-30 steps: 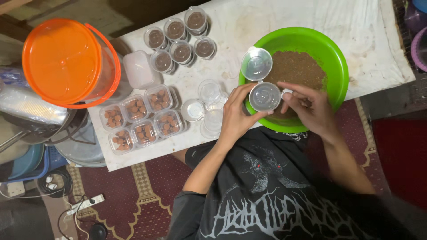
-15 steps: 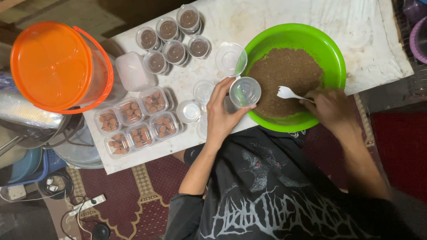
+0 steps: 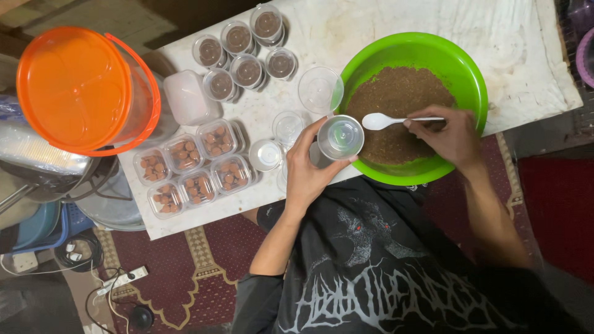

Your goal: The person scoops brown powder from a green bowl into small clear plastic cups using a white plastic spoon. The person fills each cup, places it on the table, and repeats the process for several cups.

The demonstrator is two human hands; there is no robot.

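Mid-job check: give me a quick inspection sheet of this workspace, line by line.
Surface: white table, stained, crowded on the left half.
Job's things: empty clear cup; white plastic spoon, bowl end empty; green bowl holding brown crumbly mix.
Clutter: five small filled round cups; six tubs of orange-brown pieces; empty clear cups and lids; clear bucket with an orange lid.
Grippers: left hand holds the cup at the bowl's rim; right hand holds the spoon over the mix.
Cables: power strip and cords on the floor.
Surroundings: red patterned rug; metal pots at left.
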